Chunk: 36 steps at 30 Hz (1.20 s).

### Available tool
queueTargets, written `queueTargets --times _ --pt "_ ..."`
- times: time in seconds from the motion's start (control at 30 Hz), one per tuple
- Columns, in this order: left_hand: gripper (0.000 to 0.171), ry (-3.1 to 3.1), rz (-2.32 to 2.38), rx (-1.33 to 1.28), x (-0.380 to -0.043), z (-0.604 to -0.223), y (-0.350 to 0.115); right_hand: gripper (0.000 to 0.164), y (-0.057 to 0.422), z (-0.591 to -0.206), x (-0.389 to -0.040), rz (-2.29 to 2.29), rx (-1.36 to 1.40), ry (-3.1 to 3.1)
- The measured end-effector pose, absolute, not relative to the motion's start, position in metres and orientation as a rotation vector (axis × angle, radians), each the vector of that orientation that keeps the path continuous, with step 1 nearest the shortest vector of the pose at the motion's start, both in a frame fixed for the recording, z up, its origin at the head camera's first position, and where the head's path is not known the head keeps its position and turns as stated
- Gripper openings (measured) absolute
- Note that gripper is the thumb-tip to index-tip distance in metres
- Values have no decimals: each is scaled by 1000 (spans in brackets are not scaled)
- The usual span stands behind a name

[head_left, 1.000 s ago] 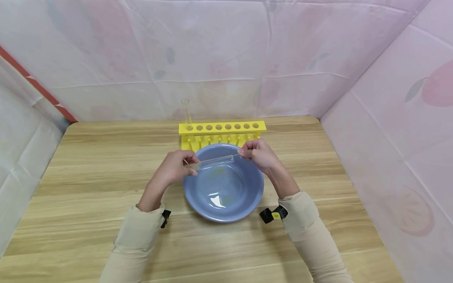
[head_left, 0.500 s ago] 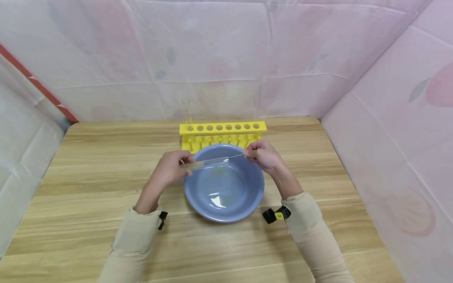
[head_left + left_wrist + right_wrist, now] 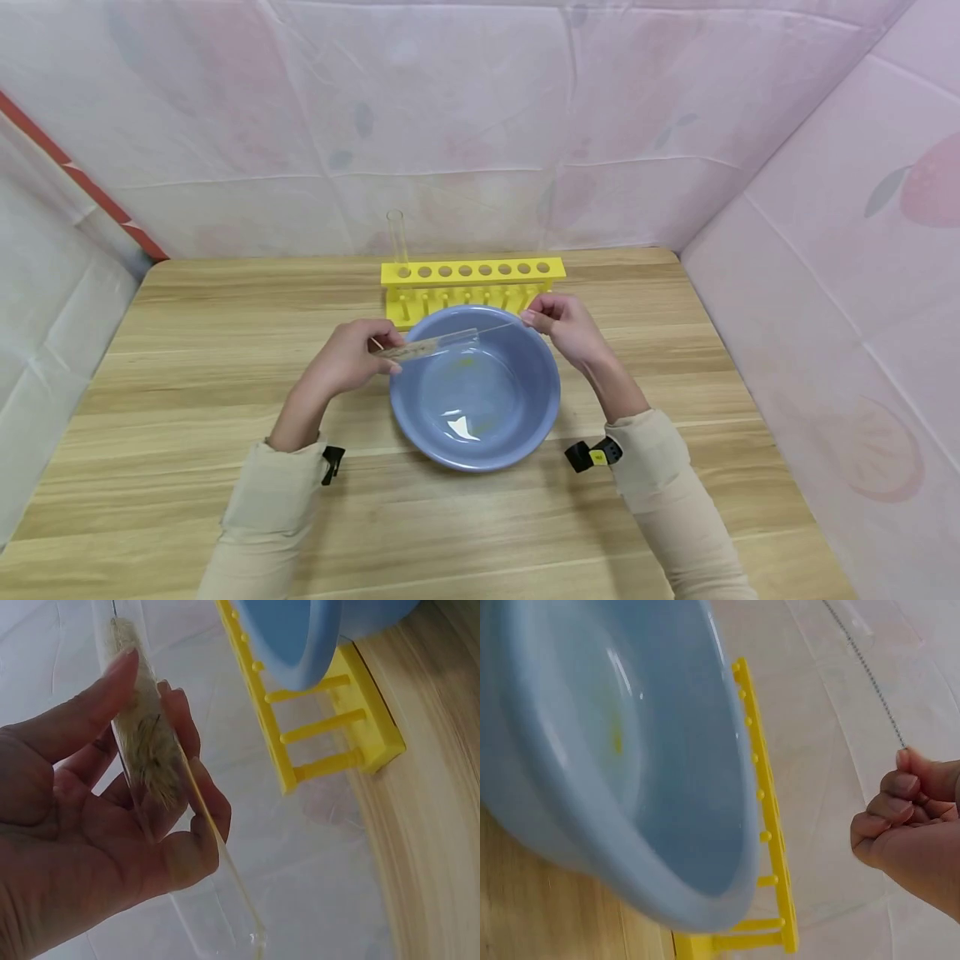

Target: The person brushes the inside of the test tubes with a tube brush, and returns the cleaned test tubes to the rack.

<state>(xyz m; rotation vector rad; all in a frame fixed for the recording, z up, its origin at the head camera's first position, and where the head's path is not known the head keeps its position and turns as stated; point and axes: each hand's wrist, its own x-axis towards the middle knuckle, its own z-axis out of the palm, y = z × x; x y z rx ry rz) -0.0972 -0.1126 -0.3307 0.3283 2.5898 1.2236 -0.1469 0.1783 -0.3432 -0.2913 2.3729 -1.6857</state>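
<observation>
My left hand [image 3: 348, 358] grips a clear glass test tube [image 3: 456, 338] slanted over the far side of the blue basin [image 3: 551, 400]. Inside the tube, the pale bristles of a test tube brush [image 3: 146, 735] lie close to the left fingers. The brush's thin twisted-wire handle [image 3: 870, 675] comes out of the tube's mouth, and its end is pinched between thumb and fingers of my right hand [image 3: 570, 329]. A thin yellowish strand [image 3: 236, 877] runs below the left hand in the left wrist view; what it is I cannot tell.
Behind the basin stands a yellow test tube rack [image 3: 472, 272], with one upright glass tube [image 3: 397, 242] in its leftmost hole. Shallow liquid with yellowish specks seems to lie in the basin. All stand on a wooden table [image 3: 225, 375] before sheet-covered walls [image 3: 450, 100].
The left hand has shifted left with the tube, and the right hand slightly right. More of the wire handle now shows outside the tube's mouth.
</observation>
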Motion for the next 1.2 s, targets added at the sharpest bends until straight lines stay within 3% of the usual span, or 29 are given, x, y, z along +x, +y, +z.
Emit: queueTargets --times 0.3,1.2 --pt "18 2559 1236 355 -96 -331 -116 17 186 -345 -147 -1668 -320 2424" --pt "18 2647 1187 290 -90 -333 -118 32 200 -340 -149 -1861 -40 1968"
